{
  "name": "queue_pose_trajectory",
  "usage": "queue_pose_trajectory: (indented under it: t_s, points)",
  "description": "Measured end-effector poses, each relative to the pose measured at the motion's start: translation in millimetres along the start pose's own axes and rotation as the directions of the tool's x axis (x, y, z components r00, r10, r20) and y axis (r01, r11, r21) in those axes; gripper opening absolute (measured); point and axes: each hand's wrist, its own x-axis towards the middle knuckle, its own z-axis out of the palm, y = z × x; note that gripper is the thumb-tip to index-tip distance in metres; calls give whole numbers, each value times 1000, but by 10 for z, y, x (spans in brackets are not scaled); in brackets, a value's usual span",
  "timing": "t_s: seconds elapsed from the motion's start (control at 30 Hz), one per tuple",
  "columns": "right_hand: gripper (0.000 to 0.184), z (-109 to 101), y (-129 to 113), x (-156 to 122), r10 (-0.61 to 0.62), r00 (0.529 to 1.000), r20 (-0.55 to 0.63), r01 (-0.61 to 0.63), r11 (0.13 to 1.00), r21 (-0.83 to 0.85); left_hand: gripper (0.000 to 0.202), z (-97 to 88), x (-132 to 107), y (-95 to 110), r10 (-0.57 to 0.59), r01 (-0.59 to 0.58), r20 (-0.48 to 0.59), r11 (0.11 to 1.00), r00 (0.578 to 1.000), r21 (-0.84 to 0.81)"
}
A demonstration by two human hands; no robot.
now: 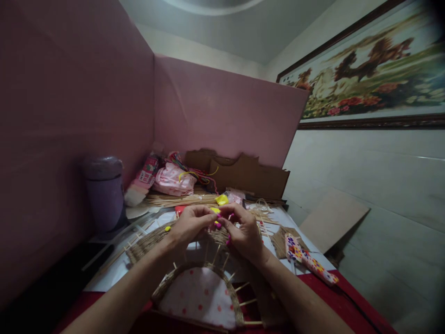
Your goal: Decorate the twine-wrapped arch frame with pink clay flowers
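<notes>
My left hand (194, 220) and my right hand (245, 232) meet above the middle of the table, thumbs and forefingers pinched together. Between the fingertips is a small magenta and yellow piece (218, 224), perhaps soft clay; its exact shape is too small to tell. Below them lies a fan-shaped frame of thin sticks and woven twine (153, 241), partly hidden by my hands and forearms. Its inner half-round, covered in white cloth with pink dots (198, 297), is edged with twine. A yellow dab (168, 228) sits on the outer woven band, left of my left hand.
A flower-patterned glue gun (309, 262) with a black cord lies at right, beside a cardboard scrap (278, 241). Behind are a bundle of sticks (181, 199), a yellow packet (221, 200), a pink dotted cloth bundle (175, 180) and cut cardboard (248, 176). A purple bin (106, 199) stands left.
</notes>
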Motion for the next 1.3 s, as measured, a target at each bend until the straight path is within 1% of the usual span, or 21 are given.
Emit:
queue_pose_trajectory:
  t_s: [0.1, 0.2, 0.3, 0.43, 0.5, 0.57, 0.67, 0.77, 0.83, 0.93, 1.07, 1.17, 1.23, 1.3]
  points:
    - [11, -1, 10, 5, -30, 998, 47, 30, 999, 11, 29, -7, -2, -4, 3, -3, -2, 1000, 1000, -1]
    - [15, 2, 17, 4, -48, 997, 52, 46, 999, 28, 29, -10, -5, -4, 11, -11, 6, 1000, 1000, -9]
    - [13, 3, 17, -1, -49, 996, 71, 48, 999, 20, 31, 1, -5, -3, 11, -11, -17, 1000, 1000, -10]
    - [9, 4, -1, -9, -37, 996, 84, 38, 999, -9, 29, 23, 5, -5, 11, -11, -37, 1000, 999, -3]
    - [7, 4, -19, -16, -22, 996, 87, 22, 1000, 1, 25, 28, 7, -1, 17, -17, -76, 1000, 997, 4]
    - [5, 2, -38, -22, -1, 996, 87, -3, 999, 46, 20, 23, 4, 14, 38, -39, -138, 999, 990, -7]
    - [5, 0, -50, -31, 35, 998, 47, -43, 984, 171, 13, -1, -7, 51, 44, -66, -185, 991, 982, -115]
    - [9, 5, -41, -37, 47, 999, 0, -46, 973, 227, 8, -26, -19, 76, -1, -42, -162, 966, 987, -257]
    - [13, 13, -32, -41, 19, 1000, 11, -21, 982, 186, 9, -32, -26, 78, 8, -52, -146, 952, 989, -301]
    - [12, 25, -20, -48, 1, 999, 47, -6, 992, 123, 6, -25, -34, 82, 41, -82, -123, 933, 992, -350]
    - [10, 36, -9, -48, 14, 999, 33, -17, 994, 107, 10, -7, -38, 111, 11, -54, -96, 887, 995, -458]
    - [8, 35, -19, -39, -9, 1000, 28, 7, 997, 76, 10, 2, -27, 115, 11, -48, -79, 871, 997, -489]
    - [10, 33, -33, -32, -13, 999, 31, 11, 998, 61, 14, 3, -17, 103, 33, -56, -57, 874, 998, -483]
    - [14, 32, -46, -27, -12, 1000, 15, 12, 999, 51, 14, -1, -11, 89, 44, -64, -53, 881, 998, -468]
